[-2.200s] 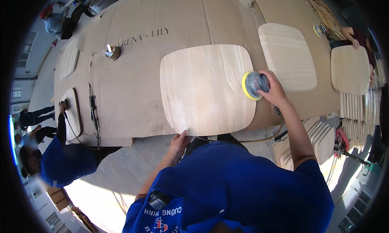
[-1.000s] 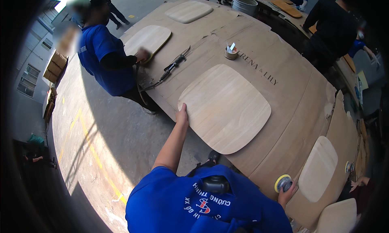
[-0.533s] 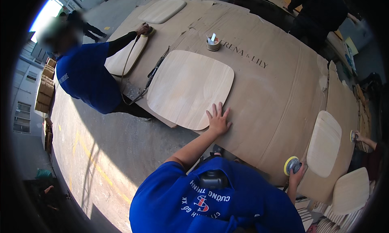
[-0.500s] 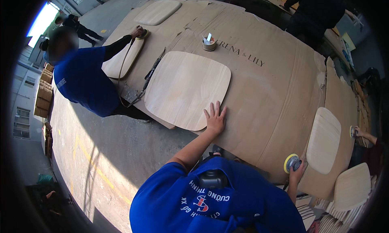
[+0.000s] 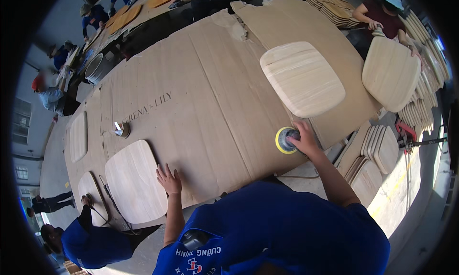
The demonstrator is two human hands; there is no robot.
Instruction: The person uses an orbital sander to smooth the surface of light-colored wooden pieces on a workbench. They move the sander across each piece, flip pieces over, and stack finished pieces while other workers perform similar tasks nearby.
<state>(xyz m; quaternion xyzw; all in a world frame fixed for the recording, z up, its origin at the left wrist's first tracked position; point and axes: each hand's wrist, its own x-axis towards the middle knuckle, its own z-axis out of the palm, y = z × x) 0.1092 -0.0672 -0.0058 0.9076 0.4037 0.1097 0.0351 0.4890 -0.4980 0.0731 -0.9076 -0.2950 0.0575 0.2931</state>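
My left hand (image 5: 169,180) has its fingers spread at the right edge of a pale wooden panel (image 5: 136,182) with rounded corners. In my right hand (image 5: 306,140) is a round sander (image 5: 288,140), its yellow pad edge tilted into sight and its dark body under my fingers. Whether the pad touches the cardboard I cannot tell. Just beyond the sander lies a second pale panel (image 5: 303,79). Brown cardboard (image 5: 215,127) covers the table beneath both panels.
A small round tin (image 5: 122,130) stands beyond the left panel. A co-worker in blue (image 5: 95,244) sands another panel (image 5: 93,191) at left. At far right, a person in dark red (image 5: 387,24) sands a panel (image 5: 392,73). Stacked panels (image 5: 381,145) stand beside the table at right.
The view has swung to the right, bringing the right-hand panel and stacks further in. My left hand stays by the left panel's edge, and the sander remains in my right hand.
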